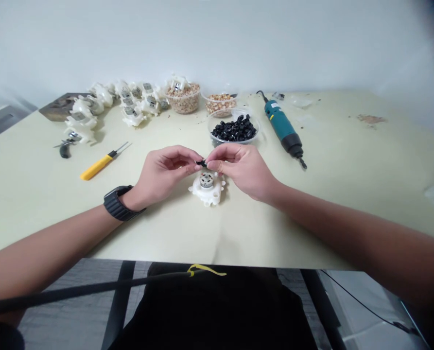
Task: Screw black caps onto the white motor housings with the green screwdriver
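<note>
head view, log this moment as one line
left hand: pinching small black part; right hand: pinching same part; white housing: on table, nearby; bowl of black pieces: beyond hands

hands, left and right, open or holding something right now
Left hand: closed, pinching a small black part.
Right hand: closed, apparently pinching the same part.
</note>
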Demonstrator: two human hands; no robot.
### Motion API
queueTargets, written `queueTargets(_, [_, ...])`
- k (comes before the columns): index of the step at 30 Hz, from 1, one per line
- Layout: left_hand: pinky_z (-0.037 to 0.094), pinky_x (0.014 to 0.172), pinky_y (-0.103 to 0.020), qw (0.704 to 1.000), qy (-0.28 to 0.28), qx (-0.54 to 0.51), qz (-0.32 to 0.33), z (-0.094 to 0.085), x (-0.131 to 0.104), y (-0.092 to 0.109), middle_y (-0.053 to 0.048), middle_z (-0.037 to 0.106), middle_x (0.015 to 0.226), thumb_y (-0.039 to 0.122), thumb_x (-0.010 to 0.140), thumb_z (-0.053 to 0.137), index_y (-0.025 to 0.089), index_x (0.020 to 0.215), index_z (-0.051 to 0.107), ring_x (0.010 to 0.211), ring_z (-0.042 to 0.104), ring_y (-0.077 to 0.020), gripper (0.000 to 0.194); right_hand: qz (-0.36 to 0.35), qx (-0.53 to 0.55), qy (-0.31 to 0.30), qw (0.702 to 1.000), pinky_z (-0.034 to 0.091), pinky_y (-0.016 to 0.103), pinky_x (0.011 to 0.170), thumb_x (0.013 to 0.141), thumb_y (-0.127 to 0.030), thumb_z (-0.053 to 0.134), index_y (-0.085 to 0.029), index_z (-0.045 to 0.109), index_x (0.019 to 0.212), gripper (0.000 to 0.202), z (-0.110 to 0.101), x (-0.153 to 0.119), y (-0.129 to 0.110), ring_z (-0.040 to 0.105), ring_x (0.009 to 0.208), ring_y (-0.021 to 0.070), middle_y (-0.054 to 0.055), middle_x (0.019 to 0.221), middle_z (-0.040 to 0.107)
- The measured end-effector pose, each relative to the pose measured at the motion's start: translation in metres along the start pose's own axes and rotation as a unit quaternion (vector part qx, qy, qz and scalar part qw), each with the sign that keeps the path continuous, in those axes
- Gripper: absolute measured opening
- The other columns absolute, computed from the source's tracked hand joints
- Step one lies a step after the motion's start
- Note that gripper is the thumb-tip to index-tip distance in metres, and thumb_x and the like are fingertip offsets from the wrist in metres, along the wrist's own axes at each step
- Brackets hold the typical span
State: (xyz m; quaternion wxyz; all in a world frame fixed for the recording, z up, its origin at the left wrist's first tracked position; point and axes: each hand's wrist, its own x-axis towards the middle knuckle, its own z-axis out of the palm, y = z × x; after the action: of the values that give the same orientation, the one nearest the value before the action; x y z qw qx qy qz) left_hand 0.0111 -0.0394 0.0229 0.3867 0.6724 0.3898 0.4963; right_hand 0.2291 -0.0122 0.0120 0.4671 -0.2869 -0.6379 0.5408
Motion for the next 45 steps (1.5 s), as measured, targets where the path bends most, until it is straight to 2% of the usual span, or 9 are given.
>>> queueTargets(12, [0.062,0.076,-0.034,0.999,-0.001,0.032,0.020,0.000,-0.001,-0.006,-0.006,0.081,0.089,0.037,0.077,0.099,0.021,0.093,0.084,0.078,0.072,-0.0178,0.027,-0.033,-0.047,0.011,0.998,0.054,0.032,0.075,0.080,-0.022,0.082,-0.021,0.073,0.081,0.009,0.002,0.000,-0.003,0.063,0.076,0.0142,-0.001,0.080,0.072])
queueTargets(19, [0.061,0.077,-0.032,1.000,0.007,0.015,0.011,-0.008,0.003,-0.008,-0.006,0.077,0.108,0.031,0.077,0.099,0.022,0.106,0.078,0.078,0.068,-0.0148,0.037,-0.054,-0.078,0.043,0.995,0.056,0.033,0.077,0.082,-0.022,0.077,-0.021,0.070,0.080,0.007,0.004,-0.002,-0.001,0.066,0.080,0.0160,0.000,0.081,0.072])
queueTargets(21, [0.062,0.087,-0.033,0.999,0.035,0.029,0.017,-0.014,0.006,-0.011,-0.006,0.075,0.115,0.028,0.082,0.093,0.023,0.108,0.076,0.090,0.071,-0.0167,0.031,-0.059,-0.083,0.057,0.993,0.055,0.033,0.075,0.083,-0.022,0.076,-0.021,0.069,0.081,0.007,0.004,-0.003,0.000,0.066,0.082,0.0166,0.000,0.082,0.071])
queueTargets(24, [0.054,0.115,-0.040,0.997,0.052,0.050,0.036,-0.019,0.009,-0.013,-0.007,0.072,0.135,0.025,0.086,0.088,0.026,0.114,0.074,0.129,0.067,-0.0240,0.032,-0.078,-0.091,0.069,0.990,0.054,0.032,0.072,0.085,-0.020,0.074,-0.021,0.068,0.080,0.007,0.005,-0.004,0.000,0.065,0.080,0.0166,0.001,0.082,0.070])
queueTargets(26, [0.052,0.119,-0.043,0.997,0.044,0.058,0.035,-0.019,0.009,-0.012,-0.007,0.072,0.138,0.029,0.088,0.086,0.026,0.117,0.074,0.135,0.065,-0.0265,0.031,-0.091,-0.096,0.067,0.989,0.055,0.032,0.072,0.086,-0.019,0.073,-0.021,0.069,0.081,0.007,0.006,-0.005,0.001,0.066,0.080,0.0165,0.000,0.082,0.070])
queueTargets(30, [0.056,0.103,-0.039,0.997,-0.005,0.078,-0.001,-0.013,0.005,-0.007,-0.007,0.079,0.117,0.046,0.096,0.081,0.026,0.112,0.080,0.110,0.072,-0.0244,0.025,-0.114,-0.108,0.044,0.987,0.056,0.033,0.075,0.088,-0.017,0.073,-0.022,0.072,0.085,0.006,0.007,-0.008,0.003,0.069,0.084,0.0172,0.000,0.087,0.073])
queueTargets(35, [0.052,0.092,-0.036,0.992,-0.064,0.108,-0.017,-0.012,0.003,-0.007,-0.006,0.081,0.101,0.059,0.098,0.075,0.025,0.099,0.083,0.097,0.070,-0.0224,0.034,-0.133,-0.123,0.036,0.983,0.057,0.034,0.079,0.090,-0.016,0.072,-0.022,0.073,0.085,0.008,0.009,-0.010,0.003,0.069,0.085,0.0170,-0.001,0.087,0.073])
queueTargets(39, [0.049,0.083,-0.032,0.993,-0.081,0.084,-0.023,-0.012,0.004,-0.006,-0.005,0.079,0.093,0.060,0.098,0.076,0.023,0.090,0.082,0.087,0.066,-0.0185,0.039,-0.142,-0.124,0.026,0.982,0.056,0.034,0.079,0.091,-0.012,0.070,-0.021,0.074,0.086,0.011,0.009,-0.011,0.003,0.069,0.083,0.0160,-0.001,0.087,0.075])
queueTargets(45, [0.048,0.077,-0.029,0.990,-0.114,0.037,-0.070,-0.008,0.001,0.004,-0.007,0.080,0.095,0.057,0.094,0.083,0.018,0.096,0.081,0.084,0.065,-0.0169,0.040,-0.142,-0.096,0.032,0.985,0.056,0.033,0.077,0.089,-0.012,0.069,-0.021,0.074,0.084,0.012,0.011,-0.012,0.004,0.070,0.083,0.0164,-0.001,0.085,0.075])
